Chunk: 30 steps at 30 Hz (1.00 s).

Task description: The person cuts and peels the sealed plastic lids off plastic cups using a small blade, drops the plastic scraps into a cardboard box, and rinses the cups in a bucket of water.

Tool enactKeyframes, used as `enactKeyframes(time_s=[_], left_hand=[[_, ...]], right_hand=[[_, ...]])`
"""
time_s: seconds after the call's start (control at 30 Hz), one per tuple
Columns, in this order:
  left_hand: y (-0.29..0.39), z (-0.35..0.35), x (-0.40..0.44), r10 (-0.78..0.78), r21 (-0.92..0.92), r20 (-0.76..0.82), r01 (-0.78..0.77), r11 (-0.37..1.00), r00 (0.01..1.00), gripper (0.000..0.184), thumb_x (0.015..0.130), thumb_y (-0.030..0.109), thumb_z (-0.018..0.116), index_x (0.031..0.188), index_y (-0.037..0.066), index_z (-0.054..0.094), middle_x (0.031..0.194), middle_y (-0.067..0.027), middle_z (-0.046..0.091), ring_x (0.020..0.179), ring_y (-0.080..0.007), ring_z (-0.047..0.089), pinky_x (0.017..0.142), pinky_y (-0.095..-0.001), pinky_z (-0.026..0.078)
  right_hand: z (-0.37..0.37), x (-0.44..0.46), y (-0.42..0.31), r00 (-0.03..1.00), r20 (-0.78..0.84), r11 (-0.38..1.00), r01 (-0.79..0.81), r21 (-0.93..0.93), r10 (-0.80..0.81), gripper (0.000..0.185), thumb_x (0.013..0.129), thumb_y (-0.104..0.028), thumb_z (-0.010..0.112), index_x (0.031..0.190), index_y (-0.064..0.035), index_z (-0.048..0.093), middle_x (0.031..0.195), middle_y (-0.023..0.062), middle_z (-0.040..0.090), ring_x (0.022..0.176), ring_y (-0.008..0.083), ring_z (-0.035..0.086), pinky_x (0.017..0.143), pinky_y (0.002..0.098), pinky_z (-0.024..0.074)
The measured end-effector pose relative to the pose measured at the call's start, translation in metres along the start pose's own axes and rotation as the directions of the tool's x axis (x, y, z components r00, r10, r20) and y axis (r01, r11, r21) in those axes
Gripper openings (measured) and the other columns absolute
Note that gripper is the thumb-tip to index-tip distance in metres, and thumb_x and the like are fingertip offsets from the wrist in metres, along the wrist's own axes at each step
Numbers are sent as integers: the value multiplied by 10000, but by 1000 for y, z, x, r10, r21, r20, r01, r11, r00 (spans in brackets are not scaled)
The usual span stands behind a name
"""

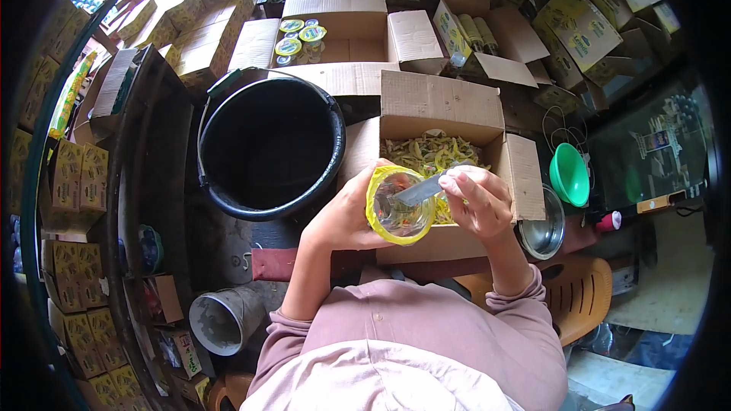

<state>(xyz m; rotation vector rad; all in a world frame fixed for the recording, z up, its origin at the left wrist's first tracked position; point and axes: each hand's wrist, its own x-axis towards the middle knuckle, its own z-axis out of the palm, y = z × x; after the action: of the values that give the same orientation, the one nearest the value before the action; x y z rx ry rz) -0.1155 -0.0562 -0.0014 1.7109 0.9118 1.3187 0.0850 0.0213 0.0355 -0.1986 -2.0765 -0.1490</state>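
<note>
My left hand [346,213] is closed around the side of a clear plastic cup [401,222] with a yellow rim. The cup is tipped so that its mouth faces me. A flat grey blade [421,192], perhaps a knife, is pinched in my right hand [480,202]. Its tip overlaps the cup's mouth; I cannot tell how deep it reaches. Beneath my hands stands an open cardboard box [442,99] holding many thin yellow-green strips [426,154]. The handle end of the blade is hidden by my fingers.
A large black bucket [335,118] stands left of the strips. Behind it, another open carton [335,80] holds several yellow-lidded cups [289,46]. At right are a green bowl [569,175] and a metal bowl [544,232]. A grey bucket [217,323] sits low at left.
</note>
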Motion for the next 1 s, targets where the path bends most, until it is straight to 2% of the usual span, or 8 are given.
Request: enactKeyframes(time_s=[0.03,0.13,0.23,0.63,0.77,0.87,0.97,1.0], left_hand=[[0,-1,0,-6,9,8,5,1000,1000,835,520,139,837,1217,22,391,1114,-110,507,1031,-202,508,937,-325,381],[9,-1,4,51,12,-8,-51,999,999,671,579,162,779,1145,2,455,1048,-142,523,981,-267,540,881,-332,416],[9,-2,5,43,11,10,-43,999,999,642,580,157,768,1130,4,473,1053,-143,527,983,-275,538,882,-333,415],[7,-3,10,50,-40,115,-46,998,992,651,590,230,693,1117,-71,461,1012,-183,560,915,-298,570,850,-340,436],[6,-2,9,32,-101,107,-21,995,994,662,563,221,684,1113,-72,462,999,-176,555,905,-258,560,848,-323,433],[4,1,10,-4,-173,111,23,985,994,641,554,202,688,1100,-55,473,988,-142,550,886,-218,541,839,-301,427],[-3,0,8,-37,-178,136,61,982,990,611,560,175,697,1098,-20,484,1005,-96,538,881,-178,518,838,-276,412],[-3,-1,6,-35,-186,129,58,981,991,607,564,169,694,1102,-17,482,1009,-96,535,885,-175,518,839,-274,411]], right_hand=[[0,1,0,1000,1,1000,9,3,-9,377,688,99,629,1053,24,569,671,83,596,614,213,612,519,302,516],[0,3,1,1000,17,1000,18,13,-18,366,692,110,598,1048,26,570,686,92,602,628,219,617,533,307,525],[2,5,1,999,29,999,20,40,-21,362,691,108,598,1042,26,573,711,97,612,639,222,620,553,315,535],[5,8,-2,998,66,997,9,80,-14,366,693,54,633,1052,10,579,752,94,626,676,210,627,605,327,550],[7,6,1,997,73,995,19,97,-26,376,682,60,639,1050,9,580,754,95,625,675,212,626,591,324,545],[6,7,2,998,58,999,6,38,-8,361,691,69,644,1041,12,579,747,90,626,669,209,624,579,318,536],[6,-6,11,988,-59,989,-144,-14,143,357,712,61,651,1055,0,572,757,87,633,668,183,624,583,303,523],[5,-12,13,950,-80,952,-305,-13,303,364,717,54,655,1065,-10,569,767,85,636,671,176,625,591,298,519]])
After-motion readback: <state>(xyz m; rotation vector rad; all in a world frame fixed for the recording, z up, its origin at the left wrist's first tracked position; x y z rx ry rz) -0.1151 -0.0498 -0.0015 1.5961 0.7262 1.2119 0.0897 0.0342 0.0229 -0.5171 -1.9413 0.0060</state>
